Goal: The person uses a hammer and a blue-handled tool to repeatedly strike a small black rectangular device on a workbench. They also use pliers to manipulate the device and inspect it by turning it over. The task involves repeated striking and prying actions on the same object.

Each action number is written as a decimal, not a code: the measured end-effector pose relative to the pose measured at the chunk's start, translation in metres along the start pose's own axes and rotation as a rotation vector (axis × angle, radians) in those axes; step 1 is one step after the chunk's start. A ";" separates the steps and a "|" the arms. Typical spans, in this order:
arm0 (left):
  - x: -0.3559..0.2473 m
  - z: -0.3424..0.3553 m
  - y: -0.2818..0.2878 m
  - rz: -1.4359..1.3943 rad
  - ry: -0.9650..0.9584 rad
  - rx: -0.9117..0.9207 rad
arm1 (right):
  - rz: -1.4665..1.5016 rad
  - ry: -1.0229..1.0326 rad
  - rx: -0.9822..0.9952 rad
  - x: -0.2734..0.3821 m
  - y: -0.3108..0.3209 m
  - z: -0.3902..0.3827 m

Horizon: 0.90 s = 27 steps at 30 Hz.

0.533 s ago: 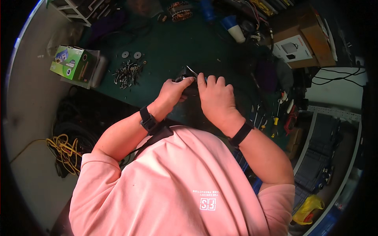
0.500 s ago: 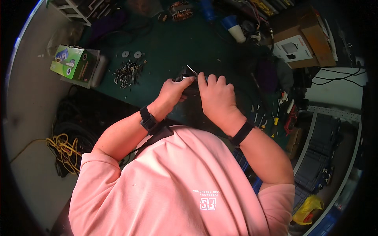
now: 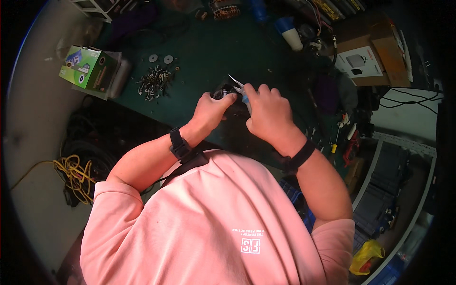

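Note:
Between the thumb and fingers of my left hand is a small dark part with a pale, shiny piece on it; its exact kind is too dark to tell. My right hand is closed around pliers with pale-blue handles. Their slim silver jaws point up and to the left, spread apart, close beside the dark part. Both hands work over the near part of the dark green table. The palms hide much of what each one grips.
Loose screws and two grey washers lie left on the table. Beyond them stands a green box. A cardboard box sits at the right. Hand tools, including a yellow-handled screwdriver, lie at the right edge.
My right hand has turned and shifted slightly right, bringing the pliers' blue handles into view and their jaws apart. My left hand still grips the dark part.

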<state>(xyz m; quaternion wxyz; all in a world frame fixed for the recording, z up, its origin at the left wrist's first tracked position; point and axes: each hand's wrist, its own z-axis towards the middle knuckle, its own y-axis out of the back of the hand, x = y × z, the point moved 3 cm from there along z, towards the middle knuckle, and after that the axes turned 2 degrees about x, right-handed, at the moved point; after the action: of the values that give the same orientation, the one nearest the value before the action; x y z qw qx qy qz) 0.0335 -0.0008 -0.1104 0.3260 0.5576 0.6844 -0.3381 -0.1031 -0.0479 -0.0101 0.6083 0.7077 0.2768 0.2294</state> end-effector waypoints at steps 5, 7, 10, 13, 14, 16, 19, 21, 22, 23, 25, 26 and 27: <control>0.014 0.002 0.001 -0.046 -0.001 -0.037 | 0.032 0.055 0.053 -0.003 0.001 0.011; 0.016 0.000 0.001 -0.072 0.028 0.001 | 0.023 0.046 0.076 -0.001 -0.003 0.008; 0.019 0.005 0.007 -0.082 0.120 0.033 | -0.041 0.033 0.033 0.010 -0.006 0.007; 0.020 0.008 0.012 -0.077 0.086 0.064 | -0.144 0.055 -0.002 0.015 0.000 0.004; 0.019 0.008 0.014 -0.104 0.089 0.063 | -0.201 0.038 -0.002 0.016 -0.001 0.003; 0.017 0.007 0.018 -0.156 0.097 0.065 | -0.224 0.052 -0.092 0.014 -0.001 -0.001; 0.020 0.006 0.023 -0.312 0.232 0.081 | -0.031 -0.003 -0.180 0.002 0.010 -0.005; 0.028 0.010 0.030 -0.341 0.251 0.103 | 0.288 -0.005 -0.335 -0.017 0.023 -0.012; 0.029 0.011 0.032 -0.358 0.252 0.116 | 0.426 0.007 -0.348 -0.031 0.026 -0.014; 0.030 0.012 0.034 -0.371 0.255 0.130 | 0.551 0.031 -0.384 -0.047 0.030 -0.019; 0.033 0.012 0.039 -0.387 0.222 0.154 | 0.819 -0.135 -0.415 -0.080 0.020 -0.027; 0.035 0.011 0.040 -0.397 0.209 0.164 | 0.936 -0.235 -0.405 -0.091 0.013 -0.035; 0.035 0.010 0.039 -0.423 0.190 0.201 | 0.993 -0.262 -0.334 -0.098 0.004 -0.041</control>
<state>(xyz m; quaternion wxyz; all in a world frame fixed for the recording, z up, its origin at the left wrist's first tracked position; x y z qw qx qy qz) 0.0670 0.0155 -0.1487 0.1249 0.4609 0.7764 -0.4113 -0.2028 -0.0839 0.0009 0.5603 0.6696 -0.2096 0.4402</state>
